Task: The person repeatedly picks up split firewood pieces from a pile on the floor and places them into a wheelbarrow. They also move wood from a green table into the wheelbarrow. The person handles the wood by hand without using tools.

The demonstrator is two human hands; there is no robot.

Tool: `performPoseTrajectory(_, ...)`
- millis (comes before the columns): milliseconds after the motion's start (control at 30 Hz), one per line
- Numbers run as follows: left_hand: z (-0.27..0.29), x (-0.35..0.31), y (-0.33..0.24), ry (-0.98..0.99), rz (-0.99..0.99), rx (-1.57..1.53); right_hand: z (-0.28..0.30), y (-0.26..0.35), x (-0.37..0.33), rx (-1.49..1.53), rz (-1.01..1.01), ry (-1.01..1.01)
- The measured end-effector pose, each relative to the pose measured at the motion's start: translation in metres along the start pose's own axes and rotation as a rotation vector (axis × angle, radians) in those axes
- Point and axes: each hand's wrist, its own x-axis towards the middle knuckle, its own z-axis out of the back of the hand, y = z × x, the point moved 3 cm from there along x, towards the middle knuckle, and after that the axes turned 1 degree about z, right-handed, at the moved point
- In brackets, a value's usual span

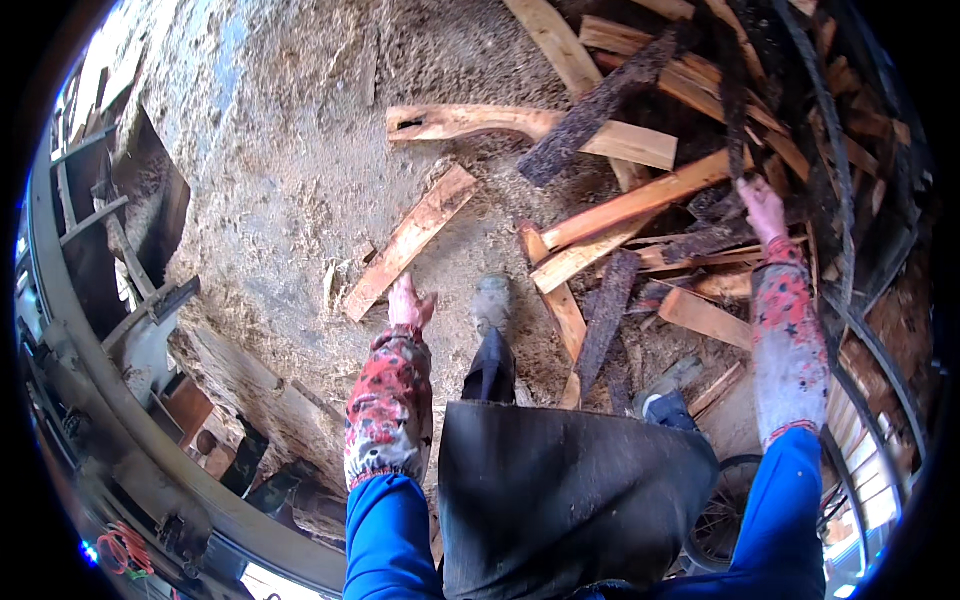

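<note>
My left hand (408, 303) is beside the lower end of a short, pale, rough-edged board (412, 243), its thumb spread away from the fingers. Any contact with that board is hard to make out. On the right, my right hand (763, 210) has its fingers closed at the near end of a long dark bark strip (735, 110), which stretches away over the woodpile. Below this hand lie an orange-brown plank (645, 200) and a cut slab (705, 317). Both forearms wear patterned oversleeves over blue sleeves.
Split boards and bark pieces (605, 300) lie heaped at the right, close to my feet. A curved slab (530, 122) crosses the sawdust-strewn ground (290, 130) ahead. Black hoses (845, 180) run down the right side. A dark apron (570, 490) covers my lap; a spoked wheel (722, 515) is beside it.
</note>
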Motion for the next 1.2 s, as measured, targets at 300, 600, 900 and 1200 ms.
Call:
performPoseTrajectory(300,-0.012,0.078,0.007,-0.428,-0.123,0.231,-0.059,0.02,0.069,0.119,-0.015,-0.038)
performPoseTrajectory(600,0.012,0.115,0.045,-0.196,-0.281,0.033,-0.099,0.028,0.004,0.399,0.035,0.06)
performPoseTrajectory(900,0.053,0.089,0.024,0.418,0.032,-1.041,-0.176,0.001,-0.148,0.675,-0.045,0.142)
performPoseTrajectory(1200,0.036,0.07,0.025,0.427,0.224,-1.212,-0.204,-0.055,-0.204,0.653,-0.171,0.263)
